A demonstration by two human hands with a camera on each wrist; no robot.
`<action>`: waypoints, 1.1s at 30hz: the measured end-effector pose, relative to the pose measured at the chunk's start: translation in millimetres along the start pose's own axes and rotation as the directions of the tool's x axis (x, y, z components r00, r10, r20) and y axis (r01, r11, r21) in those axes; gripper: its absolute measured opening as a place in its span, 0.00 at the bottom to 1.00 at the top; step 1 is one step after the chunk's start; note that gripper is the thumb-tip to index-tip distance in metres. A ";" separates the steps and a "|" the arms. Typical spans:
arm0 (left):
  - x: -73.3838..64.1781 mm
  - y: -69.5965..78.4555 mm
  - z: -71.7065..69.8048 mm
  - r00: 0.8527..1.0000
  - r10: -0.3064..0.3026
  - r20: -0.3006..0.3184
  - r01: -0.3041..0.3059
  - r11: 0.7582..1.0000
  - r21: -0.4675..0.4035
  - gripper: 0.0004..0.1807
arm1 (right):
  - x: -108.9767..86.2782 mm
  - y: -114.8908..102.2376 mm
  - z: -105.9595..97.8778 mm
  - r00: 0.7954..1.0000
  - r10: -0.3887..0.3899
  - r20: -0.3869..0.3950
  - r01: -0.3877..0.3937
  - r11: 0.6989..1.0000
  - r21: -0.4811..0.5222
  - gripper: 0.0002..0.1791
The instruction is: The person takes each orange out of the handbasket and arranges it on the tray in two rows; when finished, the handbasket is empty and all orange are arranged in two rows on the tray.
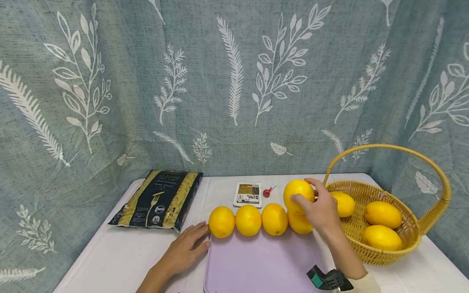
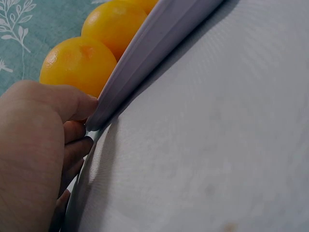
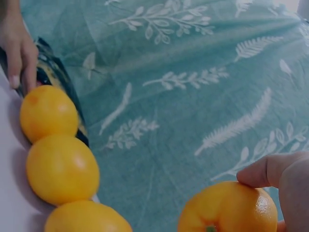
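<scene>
Leafy curtain, right hand (angled leftward), gripping orange

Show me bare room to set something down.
Free: the lilac tray in front of the oranges; white cloth between pasta bag and left hand. Crowded: the tray's far edge, where the right hand holds another orange.

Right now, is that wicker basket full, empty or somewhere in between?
In between: the head view shows three yellow fruits inside the basket, with its woven inside showing between them.
</scene>
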State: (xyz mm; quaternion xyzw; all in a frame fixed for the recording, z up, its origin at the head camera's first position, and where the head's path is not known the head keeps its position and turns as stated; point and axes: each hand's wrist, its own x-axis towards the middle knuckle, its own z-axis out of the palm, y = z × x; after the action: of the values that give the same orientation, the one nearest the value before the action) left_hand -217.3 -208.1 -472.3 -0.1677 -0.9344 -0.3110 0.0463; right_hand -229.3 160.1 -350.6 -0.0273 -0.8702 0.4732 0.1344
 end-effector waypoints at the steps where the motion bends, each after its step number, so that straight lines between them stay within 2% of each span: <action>1: -0.1 0.1 0.1 1.000 0.002 -0.001 -0.002 1.000 -0.001 0.29 | -0.6 -0.3 2.2 1.000 -0.009 0.000 0.009 1.000 -0.003 0.36; 6: -0.3 0.5 0.3 1.000 0.011 -0.005 -0.011 1.000 0.000 0.29 | -5.0 -3.5 11.2 0.998 -0.060 -0.001 0.060 0.998 -0.021 0.35; 11: -0.3 -0.3 0.5 1.000 0.010 -0.004 -0.010 1.000 0.008 0.29 | -9.2 -9.0 18.9 0.998 -0.070 0.005 0.071 0.997 -0.020 0.33; 19: -0.4 0.2 -0.2 1.000 -0.006 0.002 0.006 1.000 0.004 0.29 | -16.9 -13.5 34.8 0.991 -0.121 0.052 0.121 0.993 0.009 0.33; 25: 0.1 0.9 -0.7 1.000 -0.008 0.011 0.008 1.000 0.002 0.29 | -23.8 -16.5 45.1 0.984 -0.158 0.080 0.153 0.986 0.069 0.32; 33: 0.2 0.2 -0.9 1.000 0.007 0.008 -0.007 1.000 0.003 0.29 | -34.0 -22.3 57.5 0.974 -0.177 0.141 0.154 0.976 0.157 0.32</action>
State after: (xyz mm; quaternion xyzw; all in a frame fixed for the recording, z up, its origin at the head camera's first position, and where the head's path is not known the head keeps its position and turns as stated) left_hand -217.5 -208.4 -471.5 -0.1722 -0.9344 -0.3087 0.0439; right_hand -209.7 94.9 -368.9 0.0920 -0.8406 0.5229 0.1073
